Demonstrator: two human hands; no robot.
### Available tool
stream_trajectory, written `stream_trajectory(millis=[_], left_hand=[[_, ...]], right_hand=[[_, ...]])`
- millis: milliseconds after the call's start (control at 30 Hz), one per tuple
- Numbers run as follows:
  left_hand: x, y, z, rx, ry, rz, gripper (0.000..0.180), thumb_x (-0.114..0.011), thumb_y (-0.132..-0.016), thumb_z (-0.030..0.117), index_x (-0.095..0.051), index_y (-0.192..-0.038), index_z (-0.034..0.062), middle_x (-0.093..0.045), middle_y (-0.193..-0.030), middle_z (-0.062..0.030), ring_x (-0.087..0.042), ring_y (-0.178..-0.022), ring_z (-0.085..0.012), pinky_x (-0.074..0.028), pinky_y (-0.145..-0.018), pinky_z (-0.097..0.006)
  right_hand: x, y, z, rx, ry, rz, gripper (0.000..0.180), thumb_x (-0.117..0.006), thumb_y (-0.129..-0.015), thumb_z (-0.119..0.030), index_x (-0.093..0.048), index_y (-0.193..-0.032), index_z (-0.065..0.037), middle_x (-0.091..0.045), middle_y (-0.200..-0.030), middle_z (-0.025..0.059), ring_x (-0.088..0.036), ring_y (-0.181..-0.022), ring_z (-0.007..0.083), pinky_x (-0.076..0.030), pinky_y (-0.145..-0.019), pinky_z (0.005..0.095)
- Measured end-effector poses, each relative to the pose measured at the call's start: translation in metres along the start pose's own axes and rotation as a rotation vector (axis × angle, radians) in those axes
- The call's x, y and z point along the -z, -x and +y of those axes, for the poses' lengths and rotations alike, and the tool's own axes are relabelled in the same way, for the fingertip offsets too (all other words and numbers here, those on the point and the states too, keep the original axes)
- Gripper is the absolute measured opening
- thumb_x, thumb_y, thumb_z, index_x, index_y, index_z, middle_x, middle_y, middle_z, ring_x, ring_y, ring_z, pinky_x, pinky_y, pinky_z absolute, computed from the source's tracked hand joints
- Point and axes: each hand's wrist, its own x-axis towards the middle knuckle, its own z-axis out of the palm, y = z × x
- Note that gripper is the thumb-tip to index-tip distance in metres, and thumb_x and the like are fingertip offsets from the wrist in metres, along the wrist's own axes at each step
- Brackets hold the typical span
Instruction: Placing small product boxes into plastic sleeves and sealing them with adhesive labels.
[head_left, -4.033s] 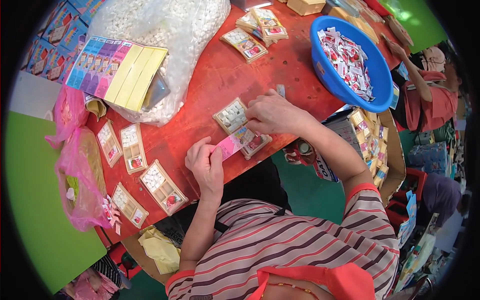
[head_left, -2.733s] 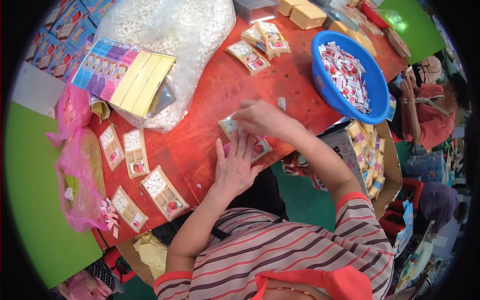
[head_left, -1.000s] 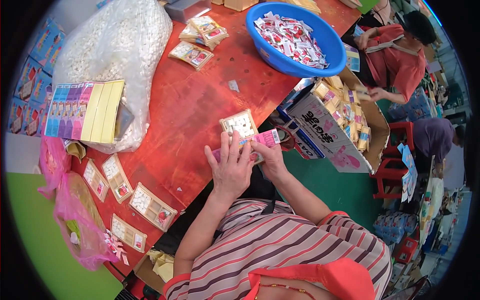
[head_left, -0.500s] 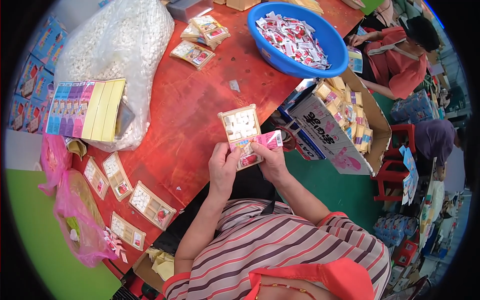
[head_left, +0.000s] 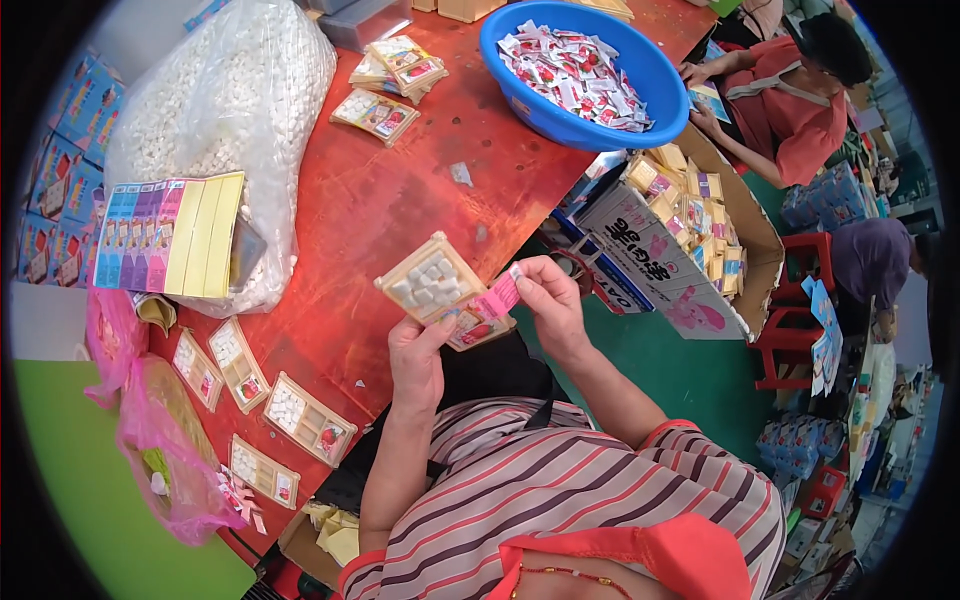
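Observation:
My left hand [head_left: 416,362] is closed on the near left corner of a beige plastic tray [head_left: 436,279], which is tilted above the red table's edge. White marshmallow-like pieces [head_left: 433,287] fill its far compartment; a printed packet with a strawberry picture lies in the near one. A pink printed paper strip [head_left: 498,296] runs across the tray's middle. Its free right end is pinched between thumb and fingers of my right hand [head_left: 549,299]. Whether the strip is stuck to the tray I cannot tell.
Several part-filled trays [head_left: 309,418] lie at the table's left. Behind them stands a big clear bag [head_left: 225,95] of white pieces, with printed label sheets [head_left: 165,237] on it. A blue basin [head_left: 512,95] holds sachets; a carton [head_left: 668,295] holds packed trays. A person [head_left: 790,95] works at right.
The tray has shifted left and turned, its far end now leaning left. My right hand has come off the tray and moved right, holding the strip's end.

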Motion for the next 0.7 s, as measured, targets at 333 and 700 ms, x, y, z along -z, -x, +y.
stream_trajectory(millis=[333, 700], left_hand=[[0.019, 0.007, 0.007, -0.273, -0.507, -0.459, 0.019, -0.073, -0.076, 0.004, -0.066, -0.093, 0.0021, -0.062, -0.099, -0.0104, -0.062, -0.088, -0.0186, -0.049, -0.078, -0.029], [0.010, 0.020, -0.006, -0.376, -0.441, -0.279, 0.029, -0.078, -0.071, 0.006, -0.058, -0.092, 0.0059, -0.057, -0.103, -0.0121, -0.059, -0.092, -0.0196, -0.048, -0.081, -0.031]], right_hand=[[-0.012, 0.003, -0.010, 0.022, 0.377, -0.394, 0.008, -0.062, -0.089, -0.009, -0.060, -0.088, -0.002, -0.056, -0.095, 0.0056, -0.052, -0.088, 0.0148, -0.043, -0.078, 0.0287], [-0.020, 0.006, -0.015, 0.198, 0.722, -0.541, 0.011, -0.069, -0.084, -0.014, -0.063, -0.086, -0.005, -0.057, -0.092, 0.0057, -0.054, -0.092, 0.0221, -0.043, -0.080, 0.0330]])
